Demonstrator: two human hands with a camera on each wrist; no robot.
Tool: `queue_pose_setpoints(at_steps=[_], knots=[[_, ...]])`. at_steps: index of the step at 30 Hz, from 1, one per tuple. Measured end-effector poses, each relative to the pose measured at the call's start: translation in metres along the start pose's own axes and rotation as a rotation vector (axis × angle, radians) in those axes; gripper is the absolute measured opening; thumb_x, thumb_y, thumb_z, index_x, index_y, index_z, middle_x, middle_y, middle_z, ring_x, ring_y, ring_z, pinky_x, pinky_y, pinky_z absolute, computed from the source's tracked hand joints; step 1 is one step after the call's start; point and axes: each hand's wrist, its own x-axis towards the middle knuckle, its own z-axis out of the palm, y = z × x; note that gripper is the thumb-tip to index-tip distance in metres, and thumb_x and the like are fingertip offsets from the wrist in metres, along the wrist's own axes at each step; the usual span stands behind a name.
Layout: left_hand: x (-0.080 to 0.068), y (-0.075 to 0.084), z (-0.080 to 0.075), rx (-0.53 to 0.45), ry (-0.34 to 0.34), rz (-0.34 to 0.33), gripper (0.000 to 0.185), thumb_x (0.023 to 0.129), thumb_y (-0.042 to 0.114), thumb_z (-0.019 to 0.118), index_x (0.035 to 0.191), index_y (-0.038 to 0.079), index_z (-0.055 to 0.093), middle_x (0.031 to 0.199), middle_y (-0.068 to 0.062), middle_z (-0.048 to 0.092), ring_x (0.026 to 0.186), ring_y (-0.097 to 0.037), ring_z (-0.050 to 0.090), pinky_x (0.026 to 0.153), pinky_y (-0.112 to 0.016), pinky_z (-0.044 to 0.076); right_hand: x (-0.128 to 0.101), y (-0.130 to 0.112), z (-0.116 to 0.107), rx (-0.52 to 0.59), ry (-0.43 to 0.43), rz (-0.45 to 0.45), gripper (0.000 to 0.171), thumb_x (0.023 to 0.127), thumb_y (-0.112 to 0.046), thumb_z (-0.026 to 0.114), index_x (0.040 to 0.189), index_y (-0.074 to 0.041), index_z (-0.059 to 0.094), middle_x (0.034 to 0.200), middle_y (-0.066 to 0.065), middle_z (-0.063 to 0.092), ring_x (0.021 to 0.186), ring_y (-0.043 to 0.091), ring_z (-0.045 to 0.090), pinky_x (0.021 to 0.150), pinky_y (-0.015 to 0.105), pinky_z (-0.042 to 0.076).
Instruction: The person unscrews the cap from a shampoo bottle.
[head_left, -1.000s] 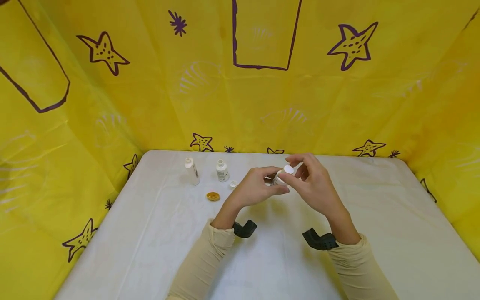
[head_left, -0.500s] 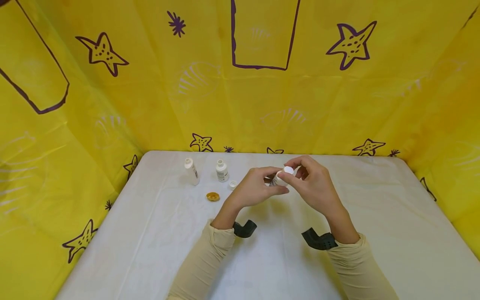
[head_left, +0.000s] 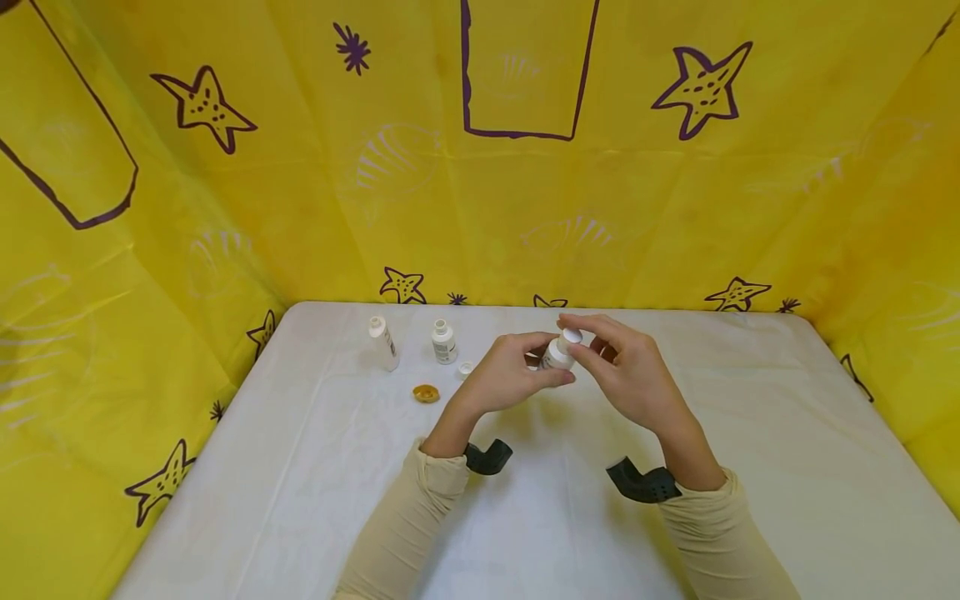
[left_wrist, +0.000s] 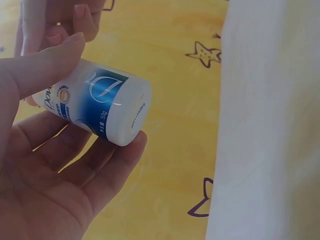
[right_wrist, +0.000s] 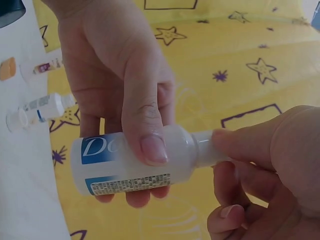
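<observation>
Holding a small white bottle (head_left: 557,356) above the middle of the table (head_left: 750,467), the left hand (head_left: 510,379) wraps fingers and thumb round its body, while the right hand (head_left: 630,375) pinches the white cap (head_left: 572,336) at its top. The table is covered in smooth white cloth; yellow sheeting printed with purple stars walls it in. To the left, well apart from the hands, stand two small white bottles: a capped bottle (head_left: 383,342) and an open-necked bottle (head_left: 444,342). A small white cap (head_left: 467,367) lies just beside the latter, and a round golden lid (head_left: 426,392) lies nearer.

Left wrist view: the bottle (left_wrist: 100,107) is a smooth plastic cylinder with a blue and white label and flat round base, resting across the curled fingers (left_wrist: 107,167) with the thumb on top.

Right wrist view: the bottle (right_wrist: 132,165) lies sideways, barcode showing. The left thumb (right_wrist: 145,125) presses its shoulder; the right fingertips (right_wrist: 240,142) close over the cap and hide it.
</observation>
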Motion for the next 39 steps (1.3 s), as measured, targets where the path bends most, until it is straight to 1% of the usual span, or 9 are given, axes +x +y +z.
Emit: queue_pose_setpoints(at_steps=[5,8,10,15,19,24,29,36,39], knots=[[-0.0001,-0.0002,0.0001,-0.029,0.000,-0.005,0.041,0.089,0.030,0.080,0.128,0.021,0.070,0.117,0.001,0.074,0.103,-0.014,0.071,0.085,-0.025,0.059,0.0003,-0.0007,-0.0021,-0.001,0.002,0.022,0.043,0.093,-0.011,0.075,0.135,-0.015,0.067,0.122,0.003,0.073,0.069,0.009,0.055,0.060,0.022,0.047],[-0.0001,0.0008,0.0009,-0.046,0.000,0.000,0.039,0.089,0.030,0.080,0.126,0.022,0.071,0.115,0.001,0.074,0.101,-0.013,0.072,0.084,-0.025,0.059,0.0008,-0.0014,-0.0030,-0.015,0.022,0.057,0.046,0.091,-0.016,0.078,0.135,-0.016,0.066,0.116,0.002,0.071,0.072,0.010,0.055,0.061,0.022,0.047],[-0.0001,0.0014,0.0018,-0.053,-0.004,-0.001,0.039,0.089,0.032,0.081,0.125,0.024,0.071,0.114,0.002,0.074,0.099,-0.012,0.072,0.085,-0.025,0.059,0.0011,-0.0018,-0.0029,-0.022,0.039,0.093,0.044,0.089,-0.019,0.080,0.131,-0.015,0.067,0.115,0.004,0.069,0.072,0.011,0.055,0.061,0.023,0.048],[-0.0006,0.0025,0.0041,-0.046,-0.007,0.014,0.040,0.088,0.033,0.082,0.125,0.025,0.072,0.114,0.006,0.074,0.096,-0.009,0.070,0.090,-0.029,0.058,0.0019,-0.0029,-0.0007,-0.033,0.084,0.160,0.037,0.086,-0.023,0.084,0.115,-0.008,0.067,0.103,0.009,0.064,0.071,0.013,0.054,0.059,0.022,0.046],[-0.0010,0.0020,0.0054,-0.015,-0.002,0.026,0.038,0.087,0.032,0.082,0.123,0.025,0.073,0.113,0.010,0.074,0.097,-0.008,0.068,0.093,-0.027,0.057,0.0017,-0.0037,0.0009,-0.036,0.096,0.174,0.033,0.083,-0.022,0.086,0.106,-0.008,0.067,0.091,0.007,0.061,0.072,0.014,0.054,0.059,0.022,0.045],[-0.0011,0.0014,0.0060,0.002,-0.005,0.023,0.037,0.087,0.033,0.082,0.122,0.026,0.073,0.111,0.010,0.074,0.098,-0.007,0.068,0.092,-0.023,0.056,0.0010,-0.0039,0.0010,-0.045,0.083,0.174,0.027,0.085,-0.023,0.085,0.102,-0.010,0.068,0.092,0.003,0.063,0.073,0.015,0.055,0.060,0.022,0.047],[-0.0018,0.0021,0.0046,-0.004,-0.008,0.021,0.040,0.088,0.033,0.081,0.125,0.026,0.072,0.113,0.007,0.075,0.100,-0.009,0.070,0.090,-0.024,0.057,-0.0002,-0.0030,-0.0001,-0.045,0.058,0.143,0.025,0.088,-0.021,0.081,0.110,-0.012,0.072,0.102,0.002,0.069,0.071,0.012,0.056,0.060,0.023,0.049],[-0.0014,0.0013,0.0010,-0.005,0.004,0.012,0.041,0.088,0.030,0.082,0.126,0.021,0.071,0.115,0.002,0.074,0.100,-0.011,0.070,0.087,-0.024,0.058,-0.0008,-0.0010,-0.0015,-0.015,0.016,0.000,0.030,0.093,-0.010,0.074,0.123,-0.013,0.072,0.114,0.004,0.073,0.070,0.008,0.059,0.062,0.023,0.052],[-0.0014,0.0008,-0.0002,-0.003,0.012,0.008,0.042,0.087,0.030,0.082,0.126,0.020,0.071,0.115,0.001,0.074,0.100,-0.012,0.071,0.087,-0.024,0.058,-0.0009,-0.0004,-0.0018,-0.008,0.003,-0.034,0.031,0.095,-0.009,0.071,0.126,-0.013,0.071,0.118,0.003,0.074,0.072,0.007,0.059,0.064,0.023,0.053]])
